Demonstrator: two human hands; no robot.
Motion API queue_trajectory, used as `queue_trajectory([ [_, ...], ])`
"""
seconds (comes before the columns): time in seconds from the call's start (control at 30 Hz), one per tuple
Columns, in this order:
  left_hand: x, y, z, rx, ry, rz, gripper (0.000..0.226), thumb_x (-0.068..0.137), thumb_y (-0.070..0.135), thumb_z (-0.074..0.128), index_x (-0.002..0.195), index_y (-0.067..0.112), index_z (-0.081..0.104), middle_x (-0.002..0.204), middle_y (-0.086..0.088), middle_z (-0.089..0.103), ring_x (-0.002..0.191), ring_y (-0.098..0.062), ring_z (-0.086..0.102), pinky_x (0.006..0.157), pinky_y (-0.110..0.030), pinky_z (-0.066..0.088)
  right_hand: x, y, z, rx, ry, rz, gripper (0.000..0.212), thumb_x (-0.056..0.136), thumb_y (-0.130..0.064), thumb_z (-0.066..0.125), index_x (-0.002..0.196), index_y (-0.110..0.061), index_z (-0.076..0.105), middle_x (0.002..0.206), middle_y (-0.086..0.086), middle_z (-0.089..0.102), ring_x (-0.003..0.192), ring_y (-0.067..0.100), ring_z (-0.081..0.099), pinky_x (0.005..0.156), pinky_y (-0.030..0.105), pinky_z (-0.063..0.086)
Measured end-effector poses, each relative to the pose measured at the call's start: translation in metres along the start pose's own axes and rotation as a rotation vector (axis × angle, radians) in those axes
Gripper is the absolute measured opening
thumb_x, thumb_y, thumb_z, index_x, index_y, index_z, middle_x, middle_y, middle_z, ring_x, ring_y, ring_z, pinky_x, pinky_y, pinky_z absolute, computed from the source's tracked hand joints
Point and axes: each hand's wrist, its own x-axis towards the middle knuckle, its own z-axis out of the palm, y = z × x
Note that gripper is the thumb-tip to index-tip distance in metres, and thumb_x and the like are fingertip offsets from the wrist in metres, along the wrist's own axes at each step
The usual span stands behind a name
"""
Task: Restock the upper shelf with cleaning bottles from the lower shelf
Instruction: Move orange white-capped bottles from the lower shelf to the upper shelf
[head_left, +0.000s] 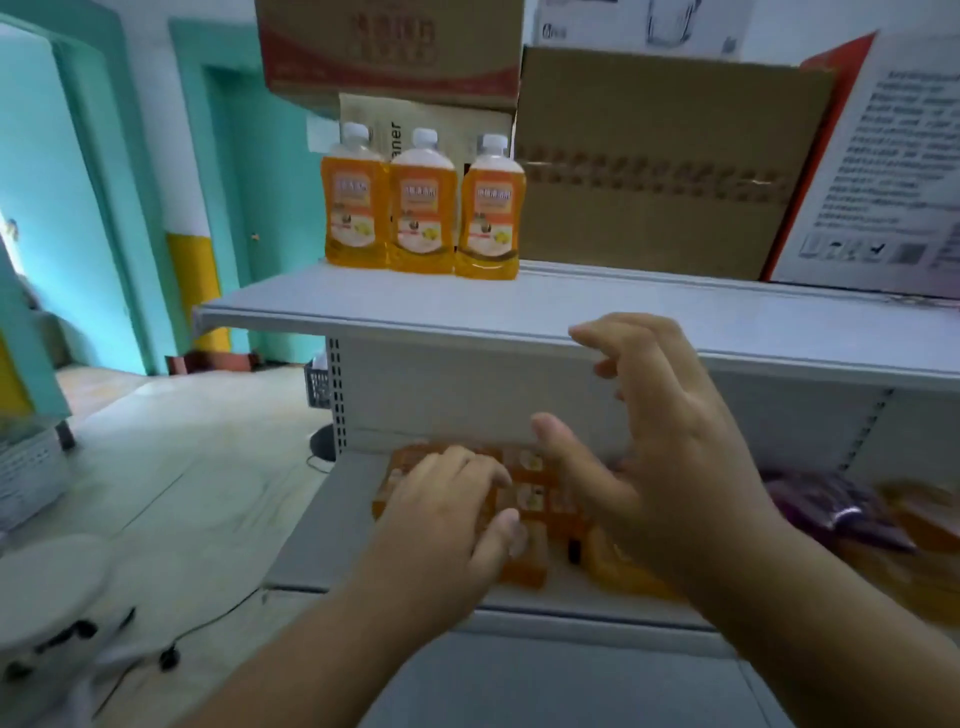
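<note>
Hands are both reaching toward the lower shelf (311, 551). Left hand (447, 514) is lying palm-down on the orange cleaning bottles (524, 499) lying flat on that shelf, fingers curling over one bottle's side and thumb pressing its near edge, so it is grasping a bottle. Right hand (670, 431) is hovering above and just right of the same bottles, fingers spread and loosely bent, holding nothing. Three more orange bottles with white caps (422, 202) are standing upright side by side at the left end of the upper shelf (649, 312), touching each other. A brown cardboard box (670, 156) is sitting just to their right, with a white printed box (883, 166) leaning beside it. Purple packaging (831, 504) is showing blurred at the right of the lower shelf.
</note>
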Motion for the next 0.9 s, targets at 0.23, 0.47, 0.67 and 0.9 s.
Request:
queue_trajectory([
  [0.23,-0.029,-0.054,0.066,0.021,-0.253,-0.187,0.03,0.094,0.048,0.052,0.122,0.037,0.049,0.117,0.013,0.054,0.105,-0.01,0.051,0.092,-0.033,0.048,-0.054,0.014,0.046,-0.059,-0.128,0.226,0.054,0.084,-0.039,0.065,0.13,-0.013,0.053,0.121,-0.001,0.051,0.104,0.011,0.051,0.089,0.03,0.05],
  [0.47,-0.002,-0.109,0.104,0.239,-0.328,-0.274,0.041,0.09,0.045,0.05,0.123,0.021,0.051,0.122,-0.006,0.055,0.105,-0.029,0.053,0.081,-0.037,0.043,-0.07,0.03,0.093,-0.162,-0.181,0.424,0.052,0.084,-0.041,0.066,0.128,-0.016,0.054,0.119,-0.004,0.051,0.104,0.008,0.048,0.087,0.022,0.041],
  [0.67,0.006,-0.14,0.134,0.118,-0.527,-0.708,0.067,0.091,0.066,0.032,0.133,0.016,0.047,0.132,-0.015,0.053,0.117,-0.036,0.051,0.088,-0.043,0.041,-0.089,0.046,0.122,-0.174,-0.261,0.565,0.048,0.083,-0.045,0.063,0.125,-0.023,0.054,0.116,-0.006,0.052,0.103,0.009,0.05,0.085,0.021,0.037],
  [0.9,0.006,-0.127,0.132,-0.539,-0.18,-0.876,0.025,0.084,0.051,0.069,0.101,0.039,0.055,0.101,0.008,0.067,0.086,-0.017,0.063,0.071,-0.032,0.049,-0.093,0.074,0.147,-0.117,-0.355,0.581,0.044,0.09,-0.046,0.061,0.128,-0.026,0.051,0.123,-0.003,0.052,0.104,0.017,0.053,0.083,0.028,0.044],
])
